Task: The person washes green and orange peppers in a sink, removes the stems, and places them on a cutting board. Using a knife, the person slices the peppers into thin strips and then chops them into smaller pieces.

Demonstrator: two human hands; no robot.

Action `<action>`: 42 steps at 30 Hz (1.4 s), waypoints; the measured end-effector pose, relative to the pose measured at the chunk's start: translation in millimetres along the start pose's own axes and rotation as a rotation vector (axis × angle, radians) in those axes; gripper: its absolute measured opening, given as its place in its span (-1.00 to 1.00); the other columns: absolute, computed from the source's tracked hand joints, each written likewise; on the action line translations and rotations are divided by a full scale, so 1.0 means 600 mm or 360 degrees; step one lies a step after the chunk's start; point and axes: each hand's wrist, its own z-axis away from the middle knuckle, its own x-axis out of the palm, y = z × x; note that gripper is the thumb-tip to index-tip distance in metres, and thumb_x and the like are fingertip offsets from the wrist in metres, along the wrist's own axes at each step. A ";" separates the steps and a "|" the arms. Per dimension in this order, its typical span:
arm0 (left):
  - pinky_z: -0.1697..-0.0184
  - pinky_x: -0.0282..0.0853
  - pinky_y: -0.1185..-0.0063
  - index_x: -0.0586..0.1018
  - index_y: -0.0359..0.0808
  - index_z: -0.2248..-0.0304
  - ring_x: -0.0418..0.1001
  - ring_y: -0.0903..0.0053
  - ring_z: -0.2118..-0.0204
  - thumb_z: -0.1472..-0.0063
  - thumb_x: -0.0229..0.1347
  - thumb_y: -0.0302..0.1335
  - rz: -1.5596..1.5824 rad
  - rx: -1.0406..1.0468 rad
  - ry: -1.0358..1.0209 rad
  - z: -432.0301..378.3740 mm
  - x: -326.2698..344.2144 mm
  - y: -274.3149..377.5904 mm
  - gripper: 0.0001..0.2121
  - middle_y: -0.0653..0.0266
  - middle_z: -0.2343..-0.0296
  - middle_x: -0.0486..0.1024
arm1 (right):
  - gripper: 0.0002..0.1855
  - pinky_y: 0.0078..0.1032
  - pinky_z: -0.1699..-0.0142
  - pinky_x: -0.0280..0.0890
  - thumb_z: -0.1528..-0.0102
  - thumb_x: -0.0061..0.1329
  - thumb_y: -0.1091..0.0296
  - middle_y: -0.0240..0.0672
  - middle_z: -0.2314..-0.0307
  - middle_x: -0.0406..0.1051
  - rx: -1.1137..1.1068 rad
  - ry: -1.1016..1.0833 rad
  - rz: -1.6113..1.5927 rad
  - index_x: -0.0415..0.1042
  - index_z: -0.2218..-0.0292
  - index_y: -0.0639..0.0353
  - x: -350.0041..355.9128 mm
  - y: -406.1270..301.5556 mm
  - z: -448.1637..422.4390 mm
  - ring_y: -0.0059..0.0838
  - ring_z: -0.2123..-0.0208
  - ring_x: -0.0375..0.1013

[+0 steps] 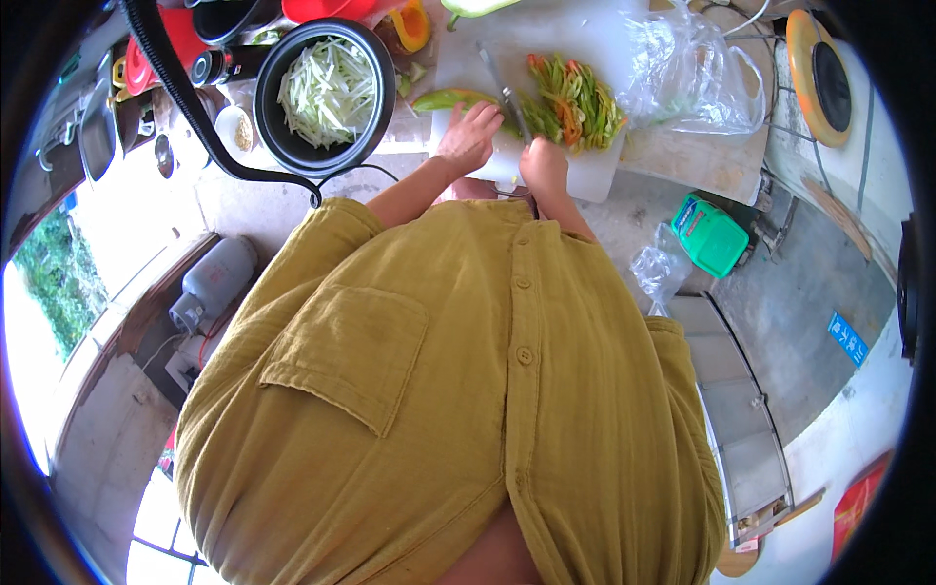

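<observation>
On a white cutting board point(497, 157), my left hand point(472, 135) presses down a long green pepper point(446, 99), its fingertips close to the cut end. My right hand point(545, 168) is closed around the handle of a kitchen knife point(504, 91). The blade stands at the pepper, pointing away from me. Just right of the blade lies a heap of sliced green and orange peppers point(578, 102). A black bowl point(384, 102) left of the board holds pale green vegetable shreds point(329, 91). How far the blade has entered the pepper is hidden.
A clear plastic bag point(691, 73) lies right of the board. A cut pumpkin point(413, 25) sits behind the bowl, and a small white bowl point(238, 124) stands left of it. A green plastic container point(709, 234) and a gas cylinder point(219, 274) are lower down on either side.
</observation>
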 end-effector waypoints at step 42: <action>-0.03 0.22 0.40 0.44 -0.39 0.21 0.27 0.16 0.05 0.11 -0.01 -0.61 0.0232 -0.0116 0.0364 0.017 0.001 -0.040 -0.64 0.07 0.18 0.33 | -0.90 -0.16 0.34 0.33 0.11 -0.11 0.46 0.04 0.54 0.44 -0.0125 -0.0153 0.0093 0.39 0.51 0.30 -0.006 -0.047 0.009 0.04 0.45 0.45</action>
